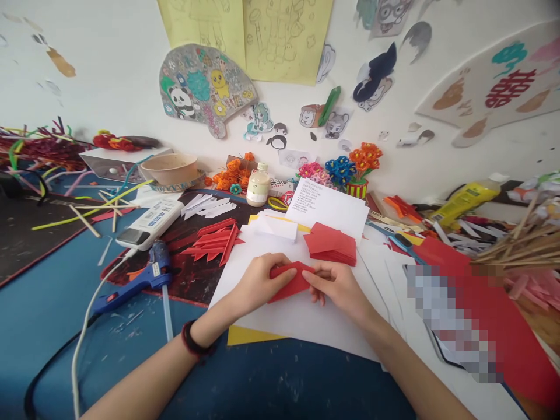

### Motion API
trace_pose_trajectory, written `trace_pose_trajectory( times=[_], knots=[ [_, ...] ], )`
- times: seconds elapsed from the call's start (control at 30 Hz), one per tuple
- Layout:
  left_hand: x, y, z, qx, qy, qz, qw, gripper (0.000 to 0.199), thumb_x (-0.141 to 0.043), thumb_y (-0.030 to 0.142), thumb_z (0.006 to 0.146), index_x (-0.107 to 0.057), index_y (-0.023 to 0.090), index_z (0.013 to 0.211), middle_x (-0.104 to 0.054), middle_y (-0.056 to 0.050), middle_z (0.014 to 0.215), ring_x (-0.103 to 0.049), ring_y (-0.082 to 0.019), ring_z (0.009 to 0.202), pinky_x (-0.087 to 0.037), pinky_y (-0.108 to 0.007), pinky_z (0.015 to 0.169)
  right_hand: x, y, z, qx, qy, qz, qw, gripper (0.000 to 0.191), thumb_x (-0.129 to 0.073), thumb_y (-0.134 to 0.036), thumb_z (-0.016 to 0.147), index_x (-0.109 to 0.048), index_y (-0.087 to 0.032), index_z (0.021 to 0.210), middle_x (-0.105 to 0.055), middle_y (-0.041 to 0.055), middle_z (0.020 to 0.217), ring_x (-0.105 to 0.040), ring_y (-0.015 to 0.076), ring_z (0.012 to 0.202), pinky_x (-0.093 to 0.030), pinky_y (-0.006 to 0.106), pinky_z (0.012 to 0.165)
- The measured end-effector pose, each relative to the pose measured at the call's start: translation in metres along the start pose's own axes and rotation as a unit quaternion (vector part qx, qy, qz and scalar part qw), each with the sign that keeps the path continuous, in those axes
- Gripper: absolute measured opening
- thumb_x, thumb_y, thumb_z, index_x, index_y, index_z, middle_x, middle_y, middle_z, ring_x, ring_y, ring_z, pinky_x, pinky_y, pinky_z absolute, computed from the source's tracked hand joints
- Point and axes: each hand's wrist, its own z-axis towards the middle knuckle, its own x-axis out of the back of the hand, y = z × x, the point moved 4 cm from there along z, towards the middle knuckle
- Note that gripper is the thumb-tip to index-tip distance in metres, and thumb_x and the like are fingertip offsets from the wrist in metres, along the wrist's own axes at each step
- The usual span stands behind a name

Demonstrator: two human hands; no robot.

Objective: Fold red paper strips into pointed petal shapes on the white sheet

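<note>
Between my two hands is a piece of red paper (289,287), held just above a large white sheet (301,325). My left hand (262,283) grips its left side, thumb along the top face. At the right corner, my right hand (335,286) pinches the paper between thumb and fingers. Just beyond my right hand lies a stack of red paper pieces (333,245). A pile of folded red paper strips (212,240) sits beyond my left hand, and white paper pieces (275,226) lie behind the held paper.
On the left a blue glue gun (135,283) rests near a white power strip (151,224) and its cable. A phone (450,326) with a blurred screen lies at right, beside red sheet (503,326). A bottle (258,186), a bowl (170,169) and handmade flowers (340,170) line the wall.
</note>
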Motion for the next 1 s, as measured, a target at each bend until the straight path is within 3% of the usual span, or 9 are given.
trace_pose_trajectory(
  times=[0.2,0.3,0.4,0.63,0.83,1.0],
  knots=[
    [0.016,-0.019,0.002,0.113,0.072,-0.129,0.983,0.031,-0.066,0.046,0.077,-0.066,0.014,0.076,-0.065,-0.001,0.065,-0.053,-0.012,0.057,-0.034,-0.021,0.051,0.001,-0.002,-0.001,-0.021,0.012,0.062,0.998,0.032,-0.069,-0.045,0.077,-0.057,-0.016,0.077,-0.066,0.0029,0.062,-0.065,0.0161,0.055,-0.047,0.025,0.05],
    [0.017,-0.021,0.001,0.126,0.1,-0.24,0.957,0.036,-0.065,0.049,0.077,-0.066,0.014,0.08,-0.066,-0.003,0.07,-0.054,-0.012,0.058,-0.035,-0.021,0.051,-0.004,-0.001,-0.001,-0.021,-0.013,0.073,0.997,0.032,-0.072,-0.042,0.076,-0.058,-0.015,0.087,-0.068,0.0045,0.07,-0.068,0.0186,0.063,-0.05,0.026,0.055],
    [0.015,-0.017,0.001,0.12,0.104,-0.282,0.946,0.035,-0.066,0.047,0.077,-0.066,0.013,0.079,-0.063,-0.002,0.067,-0.049,-0.009,0.055,-0.034,-0.02,0.05,-0.007,0.002,-0.001,-0.019,-0.034,0.063,0.997,0.033,-0.07,-0.043,0.077,-0.06,-0.014,0.086,-0.069,0.0059,0.071,-0.069,0.019,0.063,-0.051,0.027,0.055],
    [0.012,-0.008,0.001,0.088,0.112,-0.285,0.948,0.03,-0.065,0.04,0.081,-0.068,0.011,0.077,-0.06,-0.001,0.062,-0.044,-0.007,0.052,-0.034,-0.018,0.049,-0.016,0.002,-0.004,-0.028,-0.102,0.035,0.994,0.035,-0.068,-0.046,0.078,-0.061,-0.013,0.08,-0.066,0.0047,0.067,-0.063,0.0142,0.053,-0.049,0.025,0.05],
    [0.004,-0.009,0.001,0.106,0.049,-0.298,0.947,0.032,-0.061,0.042,0.083,-0.064,0.011,0.074,-0.063,-0.004,0.061,-0.05,-0.01,0.053,-0.038,-0.02,0.052,-0.015,0.001,-0.003,-0.004,-0.077,0.044,0.996,0.032,-0.066,-0.045,0.081,-0.058,-0.014,0.079,-0.062,0.0015,0.065,-0.059,0.0117,0.052,-0.047,0.023,0.05],
    [0.007,-0.019,0.003,0.112,0.058,-0.168,0.978,0.038,-0.051,0.044,0.087,-0.054,0.015,0.063,-0.055,0.001,0.052,-0.044,-0.009,0.048,-0.032,-0.021,0.049,-0.018,-0.002,-0.006,0.002,-0.127,0.011,0.992,0.03,-0.064,-0.044,0.083,-0.06,-0.015,0.091,-0.063,0.0033,0.079,-0.061,0.0133,0.063,-0.049,0.025,0.055]
  ],
)
